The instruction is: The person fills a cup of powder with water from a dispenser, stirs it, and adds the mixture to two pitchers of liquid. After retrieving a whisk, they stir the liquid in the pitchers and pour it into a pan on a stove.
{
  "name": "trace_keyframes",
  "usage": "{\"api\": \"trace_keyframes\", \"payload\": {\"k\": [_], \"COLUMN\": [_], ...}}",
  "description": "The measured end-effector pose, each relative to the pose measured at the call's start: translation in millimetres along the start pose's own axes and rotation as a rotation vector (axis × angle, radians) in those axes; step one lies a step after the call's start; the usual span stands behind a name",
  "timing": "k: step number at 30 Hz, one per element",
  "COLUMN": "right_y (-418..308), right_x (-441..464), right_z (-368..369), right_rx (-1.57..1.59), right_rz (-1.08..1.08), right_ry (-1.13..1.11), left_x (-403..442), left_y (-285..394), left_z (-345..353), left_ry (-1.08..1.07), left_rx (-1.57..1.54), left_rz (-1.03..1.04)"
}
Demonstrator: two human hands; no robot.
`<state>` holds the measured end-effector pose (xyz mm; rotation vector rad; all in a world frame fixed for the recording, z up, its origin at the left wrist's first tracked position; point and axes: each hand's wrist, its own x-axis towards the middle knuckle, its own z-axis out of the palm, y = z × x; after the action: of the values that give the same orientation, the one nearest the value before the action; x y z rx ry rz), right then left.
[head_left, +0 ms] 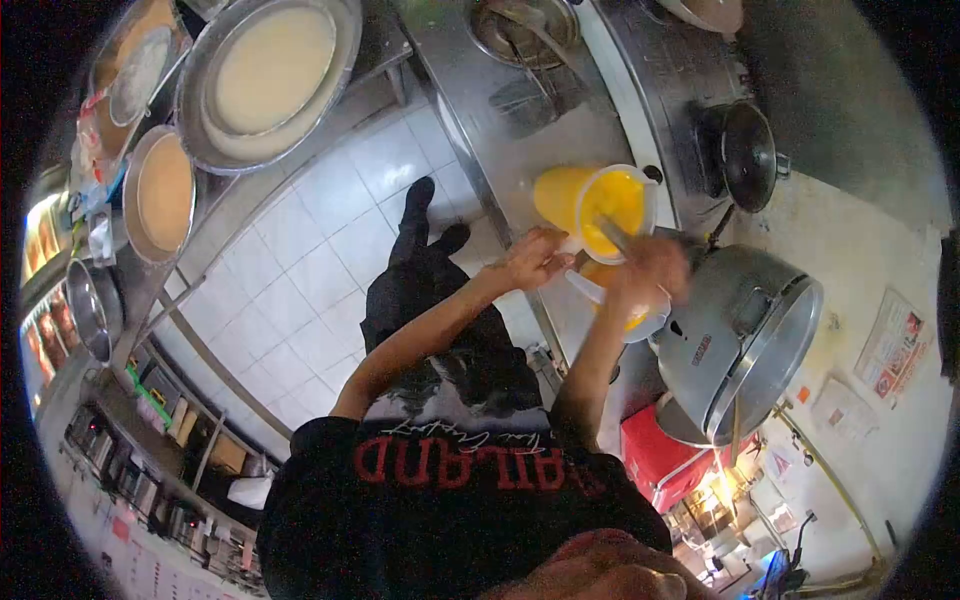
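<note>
A translucent pitcher (645, 200) of bright yellow liquid stands on the steel counter. My left hand (535, 260) is closed at its near side, where a pale handle seems to be; the fingers partly hide it. My right hand (648, 275), smeared by motion, is closed on a flat grey utensil (612, 233) whose far end dips into the yellow liquid. Below the right hand, a second clear container (650, 325) with orange-yellow contents is partly covered by the hand and forearm.
A big lidded metal pot (715, 340) stands close to my right hand. Beyond the pitcher are a pan with utensils (525, 30) and a black pan (750, 157). Large bowls of pale batter (190, 100) and orange mixture (165, 195) sit across the tiled floor (330, 200).
</note>
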<state>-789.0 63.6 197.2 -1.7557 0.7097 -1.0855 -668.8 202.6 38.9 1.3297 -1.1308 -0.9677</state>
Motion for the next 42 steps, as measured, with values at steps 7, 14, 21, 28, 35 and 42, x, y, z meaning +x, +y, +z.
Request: {"api": "trace_keyframes", "payload": {"k": [7,14,21,28,35,42], "right_y": [10,-39,10,34,36,-11], "right_x": [-19,4,-25,-36,-22,-1], "right_z": [-38,60,23,15,21,52], "right_rx": [0.13,-0.002,0.004,-0.071,-0.358,-0.223], "right_rz": [0.006,0.092,0.313,-0.038,0.062,0.092], "right_ry": [0.147,0.178,0.571,0.457,0.357,0.503], "left_x": [4,1,0,0,3,5], "left_y": [-1,-1,2,14,3,22], "left_z": [2,1,-3,-4,-2,-11], "left_ry": [0.043,-0.019,-0.075,0.011,0.02,0.006], "left_rx": [-0.025,0.019,0.026,0.098,0.106,-0.007], "left_rz": [0.102,0.065,-0.007,0.082,0.178,0.057]}}
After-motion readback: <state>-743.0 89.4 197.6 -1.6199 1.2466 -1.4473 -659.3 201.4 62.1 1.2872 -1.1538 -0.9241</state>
